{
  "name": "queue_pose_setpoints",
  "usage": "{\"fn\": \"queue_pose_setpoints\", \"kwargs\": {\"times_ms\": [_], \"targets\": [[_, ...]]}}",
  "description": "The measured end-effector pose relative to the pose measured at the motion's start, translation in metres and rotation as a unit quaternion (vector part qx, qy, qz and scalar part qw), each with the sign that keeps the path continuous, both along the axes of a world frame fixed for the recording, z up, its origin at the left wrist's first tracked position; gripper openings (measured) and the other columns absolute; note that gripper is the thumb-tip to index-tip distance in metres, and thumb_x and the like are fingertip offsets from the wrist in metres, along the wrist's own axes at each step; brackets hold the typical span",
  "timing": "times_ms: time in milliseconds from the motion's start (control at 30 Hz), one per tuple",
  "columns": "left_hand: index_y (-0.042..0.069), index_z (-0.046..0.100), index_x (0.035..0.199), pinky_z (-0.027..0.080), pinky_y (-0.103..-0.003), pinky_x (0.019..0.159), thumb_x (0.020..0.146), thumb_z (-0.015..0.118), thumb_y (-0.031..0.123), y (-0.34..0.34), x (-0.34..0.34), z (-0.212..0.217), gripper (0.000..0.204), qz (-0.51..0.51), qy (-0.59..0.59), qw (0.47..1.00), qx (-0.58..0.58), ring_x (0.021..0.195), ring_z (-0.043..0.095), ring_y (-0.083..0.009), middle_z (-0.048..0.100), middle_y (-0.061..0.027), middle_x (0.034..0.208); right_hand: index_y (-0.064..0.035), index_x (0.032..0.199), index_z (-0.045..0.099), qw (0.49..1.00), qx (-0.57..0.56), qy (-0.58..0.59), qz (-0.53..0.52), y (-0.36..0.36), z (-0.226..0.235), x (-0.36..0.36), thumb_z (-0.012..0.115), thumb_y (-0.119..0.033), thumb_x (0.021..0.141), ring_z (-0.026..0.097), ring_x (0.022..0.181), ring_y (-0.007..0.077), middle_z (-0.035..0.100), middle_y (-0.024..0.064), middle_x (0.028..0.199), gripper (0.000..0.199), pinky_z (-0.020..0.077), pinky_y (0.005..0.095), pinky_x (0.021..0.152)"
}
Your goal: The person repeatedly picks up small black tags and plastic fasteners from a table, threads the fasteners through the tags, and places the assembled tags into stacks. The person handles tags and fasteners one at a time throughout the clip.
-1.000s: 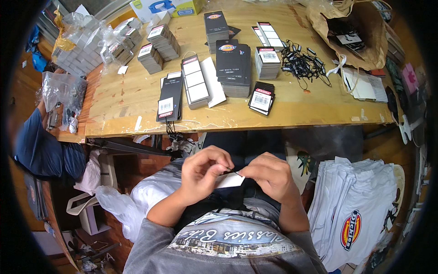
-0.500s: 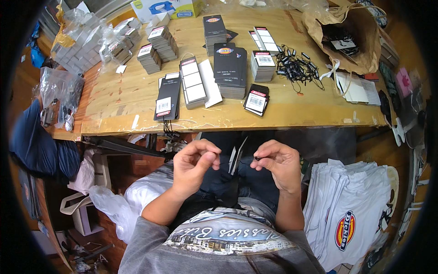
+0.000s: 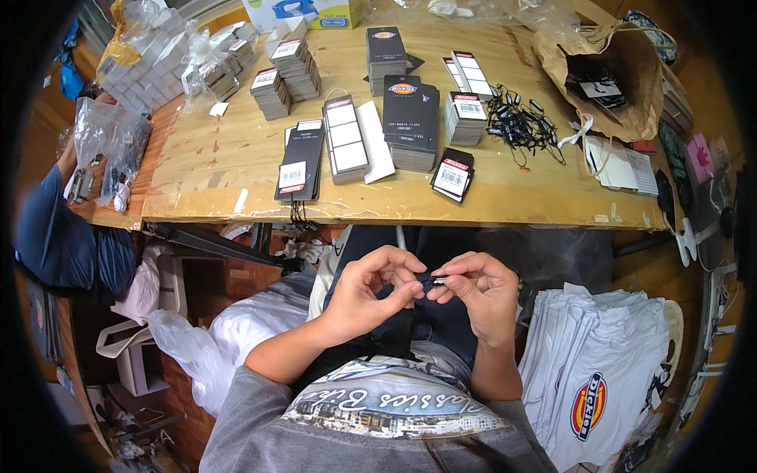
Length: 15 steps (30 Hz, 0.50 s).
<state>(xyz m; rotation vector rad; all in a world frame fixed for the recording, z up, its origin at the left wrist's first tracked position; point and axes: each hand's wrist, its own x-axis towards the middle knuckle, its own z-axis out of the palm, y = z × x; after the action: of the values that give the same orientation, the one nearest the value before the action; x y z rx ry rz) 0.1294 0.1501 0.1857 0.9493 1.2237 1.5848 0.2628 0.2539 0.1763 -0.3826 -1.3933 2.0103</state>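
My right hand [image 3: 482,298] pinches a small black plastic tag-string fastener [image 3: 438,281] with pale marks between thumb and fingers. Against its other end, my left hand [image 3: 369,290] closes its thumb and fingertips on the dark end of the same string piece. The fingertips of both hands nearly meet in front of my lap, below the table edge. Just past them on the table lie black hang tags [image 3: 301,158] with dark strings drooping over the edge. More such strings form a black tangle [image 3: 520,126] at the right.
Stacked black tags [image 3: 410,118], white label cards [image 3: 344,138] and small bundled card piles [image 3: 296,69] cover the wooden table [image 3: 197,165]. A paper bag [image 3: 552,59] stands at right. Folded white shirts [image 3: 544,355] are piled beside me. Another person's sleeve [image 3: 67,244] is at left.
My hands have come together; the left moved right toward the black fastener in the right. White-edged tags seen between them are no longer plainly visible. The view shifted slightly.
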Motion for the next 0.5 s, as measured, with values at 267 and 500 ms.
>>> {"fn": "queue_pose_setpoints", "kwargs": {"times_ms": [267, 500], "targets": [[-0.002, 0.047, 0.094, 0.044, -0.020, 0.062, 0.075, 0.056, -0.003, -0.0011, -0.0011, 0.0009, 0.021, -0.004, 0.043, 0.999, 0.010, 0.068, 0.055, -0.0078, 0.055, -0.0041, 0.073, 0.0058, 0.085, 0.055, 0.999, 0.032, -0.015, 0.004, -0.0016, 0.0013, 0.0009, 0.054, 0.004, 0.077, 0.060, 0.065, 0.0166, 0.056, 0.0117, 0.079, 0.008, 0.0489, 0.0204, 0.054], [-0.002, 0.045, 0.093, 0.043, -0.020, 0.062, 0.075, 0.056, -0.004, -0.0019, 0.0004, 0.0016, 0.021, -0.002, 0.063, 0.998, 0.015, 0.068, 0.054, -0.0075, 0.054, -0.0043, 0.076, 0.0063, 0.086, 0.056, 0.995, 0.080, -0.040, -0.036, -0.0048, 0.0029, 0.0005, 0.054, 0.005, 0.077, 0.059, 0.060, 0.0143, 0.056, 0.0100, 0.074, 0.009, 0.0476, 0.0194, 0.051]]}}
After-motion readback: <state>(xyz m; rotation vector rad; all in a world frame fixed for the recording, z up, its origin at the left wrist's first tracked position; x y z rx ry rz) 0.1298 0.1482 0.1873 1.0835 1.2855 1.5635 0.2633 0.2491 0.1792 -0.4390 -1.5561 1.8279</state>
